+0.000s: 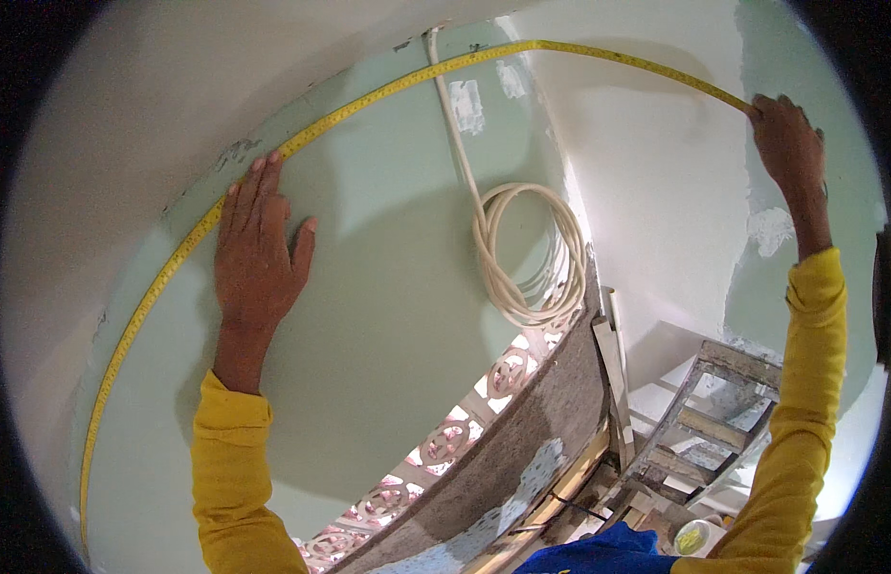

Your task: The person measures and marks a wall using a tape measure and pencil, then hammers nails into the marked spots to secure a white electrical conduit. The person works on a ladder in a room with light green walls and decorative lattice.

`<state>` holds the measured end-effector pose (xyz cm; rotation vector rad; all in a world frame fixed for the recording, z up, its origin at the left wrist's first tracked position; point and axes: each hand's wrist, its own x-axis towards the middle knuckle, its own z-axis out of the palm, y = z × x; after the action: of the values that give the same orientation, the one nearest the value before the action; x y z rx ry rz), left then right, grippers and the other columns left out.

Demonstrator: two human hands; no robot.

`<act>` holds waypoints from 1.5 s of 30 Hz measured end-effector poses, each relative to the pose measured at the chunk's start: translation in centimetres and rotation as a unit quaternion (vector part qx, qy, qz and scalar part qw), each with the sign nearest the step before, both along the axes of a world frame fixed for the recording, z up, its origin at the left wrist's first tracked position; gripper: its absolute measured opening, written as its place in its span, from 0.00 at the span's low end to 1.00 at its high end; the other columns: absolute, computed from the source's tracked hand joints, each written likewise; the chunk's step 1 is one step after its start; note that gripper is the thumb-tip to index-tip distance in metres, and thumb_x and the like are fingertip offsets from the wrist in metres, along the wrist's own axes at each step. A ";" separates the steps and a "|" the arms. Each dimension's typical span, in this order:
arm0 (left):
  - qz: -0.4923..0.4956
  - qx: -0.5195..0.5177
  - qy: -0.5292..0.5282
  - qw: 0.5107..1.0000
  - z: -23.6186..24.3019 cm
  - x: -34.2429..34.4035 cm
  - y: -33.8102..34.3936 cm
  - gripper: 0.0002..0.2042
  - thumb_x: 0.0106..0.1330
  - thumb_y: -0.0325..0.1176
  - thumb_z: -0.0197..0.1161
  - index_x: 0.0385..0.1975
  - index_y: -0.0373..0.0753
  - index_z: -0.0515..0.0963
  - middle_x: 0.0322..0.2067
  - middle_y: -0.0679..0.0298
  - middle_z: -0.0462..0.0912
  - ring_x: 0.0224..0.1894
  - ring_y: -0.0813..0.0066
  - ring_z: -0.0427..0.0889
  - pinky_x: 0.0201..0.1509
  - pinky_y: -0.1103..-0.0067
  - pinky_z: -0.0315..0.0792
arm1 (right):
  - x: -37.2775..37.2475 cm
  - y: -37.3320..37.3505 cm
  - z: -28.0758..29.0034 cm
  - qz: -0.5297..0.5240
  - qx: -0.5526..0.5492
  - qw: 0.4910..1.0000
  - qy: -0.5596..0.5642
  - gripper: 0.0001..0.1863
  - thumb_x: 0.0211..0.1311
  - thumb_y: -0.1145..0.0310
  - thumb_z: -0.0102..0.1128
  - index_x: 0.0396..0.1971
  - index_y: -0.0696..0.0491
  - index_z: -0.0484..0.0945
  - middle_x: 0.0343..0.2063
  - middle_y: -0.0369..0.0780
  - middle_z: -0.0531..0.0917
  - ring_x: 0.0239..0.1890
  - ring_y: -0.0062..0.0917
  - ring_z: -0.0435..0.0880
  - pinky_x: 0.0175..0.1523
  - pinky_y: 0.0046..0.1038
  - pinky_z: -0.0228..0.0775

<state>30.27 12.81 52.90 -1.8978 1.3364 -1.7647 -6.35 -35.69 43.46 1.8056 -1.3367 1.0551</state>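
Observation:
A yellow measuring tape (369, 99) stretches high along the pale green wall (369, 287), just below the ceiling, bends at the corner and crosses the white wall to the right. My left hand (257, 244) lies on the green wall, fingers stretched upward over the tape and thumb apart. On the far right, my right hand (790, 158) is closed around the tape's end; what else sits inside those fingers is hidden. Leftward of my left hand, the tape curves down to the lower left edge. Between the hands, a cream cable (452, 124) passes behind the tape.
The cable hangs in a loose coil (486, 239) near the corner. Below runs a row of patterned openwork blocks (445, 440) above a rough cement band. At lower right stand a paint-stained ladder (712, 426), upright boards (613, 392) and a small white tub (692, 538).

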 end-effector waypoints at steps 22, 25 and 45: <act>-0.008 0.009 -0.030 0.999 -0.1 0.2 -0.1 0.13 0.75 0.41 0.61 0.44 0.39 0.71 0.75 0.51 0.65 0.78 0.53 0.61 0.81 0.54 0.56 | 4.3 1.9 1.7 -0.024 0.028 0.999 -0.024 0.15 0.81 0.56 0.49 0.49 0.45 0.84 0.43 0.37 0.84 0.50 0.30 0.87 0.58 0.54 0.79; -0.025 0.013 -0.020 0.999 0.0 0.3 -0.1 0.12 0.75 0.40 0.61 0.42 0.38 0.69 0.75 0.49 0.63 0.77 0.48 0.62 0.79 0.51 0.57 | 4.2 1.9 1.8 -0.034 0.041 0.999 -0.012 0.15 0.81 0.56 0.49 0.49 0.45 0.84 0.43 0.37 0.84 0.50 0.29 0.87 0.58 0.53 0.80; -0.023 0.008 -0.017 1.000 -0.2 0.5 -0.1 0.15 0.73 0.40 0.62 0.48 0.35 0.72 0.77 0.52 0.62 0.78 0.50 0.61 0.79 0.52 0.57 | 4.3 1.8 1.4 -0.014 0.051 0.998 -0.024 0.12 0.79 0.57 0.52 0.48 0.44 0.82 0.45 0.39 0.85 0.52 0.33 0.88 0.60 0.57 0.79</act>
<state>30.77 12.68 52.70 -1.8341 1.3890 -1.7959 -2.05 -33.90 44.89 1.8410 -1.4645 1.0380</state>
